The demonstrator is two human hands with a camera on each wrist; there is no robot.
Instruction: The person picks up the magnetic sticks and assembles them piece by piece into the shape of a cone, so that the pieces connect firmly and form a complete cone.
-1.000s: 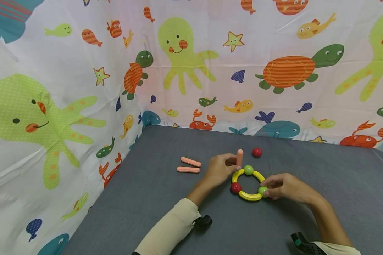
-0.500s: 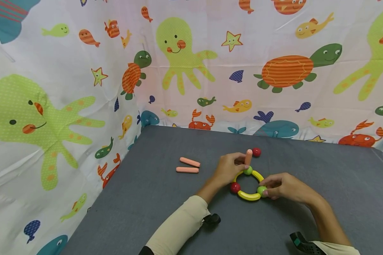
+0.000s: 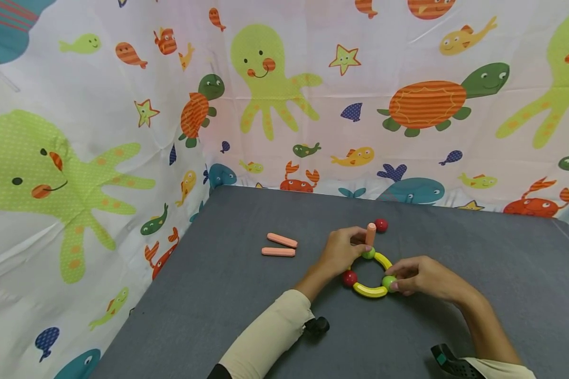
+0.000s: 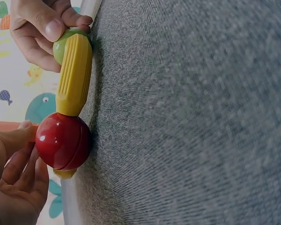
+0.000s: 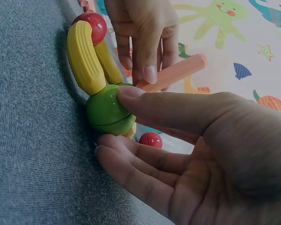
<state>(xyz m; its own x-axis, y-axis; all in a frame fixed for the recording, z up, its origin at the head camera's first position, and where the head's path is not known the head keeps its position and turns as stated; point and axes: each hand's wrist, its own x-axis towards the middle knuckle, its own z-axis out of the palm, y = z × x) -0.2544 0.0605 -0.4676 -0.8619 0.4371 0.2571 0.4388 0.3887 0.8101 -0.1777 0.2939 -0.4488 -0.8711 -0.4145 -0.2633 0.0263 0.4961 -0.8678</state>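
A ring of curved yellow rods [image 3: 370, 291] and balls lies on the grey table. Its balls are a red one [image 3: 350, 278], a green one at the far side [image 3: 369, 253] and a green one at the near right [image 3: 389, 283]. My left hand [image 3: 340, 251] pinches an upright salmon-pink stick [image 3: 370, 234], whose lower end is at the far green ball. With thumb and fingers, my right hand [image 3: 422, 276] holds the near-right green ball [image 5: 110, 112]. In the left wrist view a grooved yellow rod [image 4: 75, 77] joins the red ball [image 4: 63, 140].
Two more pink sticks, an upper one [image 3: 282, 240] and a lower one [image 3: 278, 252], lie left of the left hand. A loose red ball [image 3: 381, 225] sits behind the ring. A curtain [image 3: 275, 173] printed with sea animals hangs behind the grey table [image 3: 227, 295].
My left hand has moved right with the pink stick, from beside the far green ball to over it. My right hand stays on its green ball.
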